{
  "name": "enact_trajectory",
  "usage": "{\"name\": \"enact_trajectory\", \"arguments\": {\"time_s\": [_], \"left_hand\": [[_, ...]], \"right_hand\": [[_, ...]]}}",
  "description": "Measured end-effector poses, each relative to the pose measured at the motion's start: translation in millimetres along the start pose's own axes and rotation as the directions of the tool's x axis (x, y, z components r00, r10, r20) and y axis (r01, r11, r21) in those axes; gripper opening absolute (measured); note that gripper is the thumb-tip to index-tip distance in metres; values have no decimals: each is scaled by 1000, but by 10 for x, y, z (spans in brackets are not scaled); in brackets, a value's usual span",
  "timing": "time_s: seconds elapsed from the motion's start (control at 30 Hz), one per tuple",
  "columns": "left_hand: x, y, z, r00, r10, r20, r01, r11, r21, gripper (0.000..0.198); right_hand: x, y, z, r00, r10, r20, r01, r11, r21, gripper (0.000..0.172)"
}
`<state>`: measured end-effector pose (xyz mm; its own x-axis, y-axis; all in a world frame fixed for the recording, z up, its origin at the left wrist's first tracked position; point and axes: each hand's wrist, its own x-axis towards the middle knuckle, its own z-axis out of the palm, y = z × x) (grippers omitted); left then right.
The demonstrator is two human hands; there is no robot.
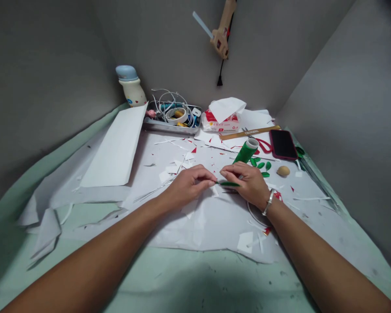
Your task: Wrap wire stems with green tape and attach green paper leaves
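Green and very thin, a green strip point(230, 184) lies level just right of the centre of the frame, held just above white paper point(208, 217) that covers most of a pale green table point(182, 278). The left hand point(189, 184) has its fingers closed in a pinch on the strip's left end, knuckles up. The right hand point(247, 180) is also closed, thumb and fingertips pinching the strip farther right, and a silver bracelet point(269, 202) sits on its wrist. Both forearms reach in from the bottom corners of the frame. Just above the right hand a roll of green tape point(246, 151) lies tilted, and small green leaf shapes point(262, 165) are scattered right beside it. A tan lump point(283, 171) rests to the right of the leaves. Above these lie red scissors point(263, 145), partly hidden by the roll, a dark phone point(283, 144) in a red case, and a wooden ruler point(249, 132) set at a slant. White and red paper scraps point(182, 163) litter the area above the left hand. Higher up, near the back wall, a pack of tissues point(221, 119) stands with one tissue pulled up, and to its left a metal tray point(156, 126) holds white cables and a roll of tape. A long white sheet point(117, 148) lies at the centre left, one end against the tray. A cream bottle point(132, 87) with a blue cap stands behind it. At the top of the frame a glue gun point(223, 30) hangs on the grey wall.
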<state>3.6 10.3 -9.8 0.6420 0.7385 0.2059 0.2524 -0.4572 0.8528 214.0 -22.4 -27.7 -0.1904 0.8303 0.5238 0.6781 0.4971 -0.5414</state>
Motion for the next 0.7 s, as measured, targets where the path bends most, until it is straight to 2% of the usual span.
{"name": "enact_trajectory", "arguments": {"time_s": [0.13, 0.23, 0.33, 0.47, 0.57, 0.63, 0.7], "left_hand": [[16, -21, -18, 976, -119, -184, 114, 993, -39, 14], [19, -65, -13, 959, -107, -262, 132, 988, 80, 14], [10, -113, 7, 977, -42, -209, 100, 955, 279, 15], [-4, -130, 36, 998, 68, 7, -65, 908, 414, 19], [-3, -101, 38, 989, 116, 96, -142, 928, 344, 21], [2, -70, 25, 992, 107, 71, -120, 965, 232, 19], [9, -38, 5, 998, 57, -6, -56, 991, 124, 17]], "right_hand": [[-35, -74, 63, 985, -113, 129, 125, 989, -84, 14], [-50, -181, 93, 959, -218, 183, 250, 953, -173, 16], [-46, -235, 78, 954, -273, 125, 296, 924, -242, 18], [-20, -192, 23, 975, -223, 11, 222, 960, -170, 17], [1, -115, -9, 993, -108, -56, 105, 993, -57, 15], [7, -58, -14, 997, -32, -66, 32, 999, -4, 15], [2, -16, -2, 1000, -6, -23, 6, 1000, 1, 14]]}}
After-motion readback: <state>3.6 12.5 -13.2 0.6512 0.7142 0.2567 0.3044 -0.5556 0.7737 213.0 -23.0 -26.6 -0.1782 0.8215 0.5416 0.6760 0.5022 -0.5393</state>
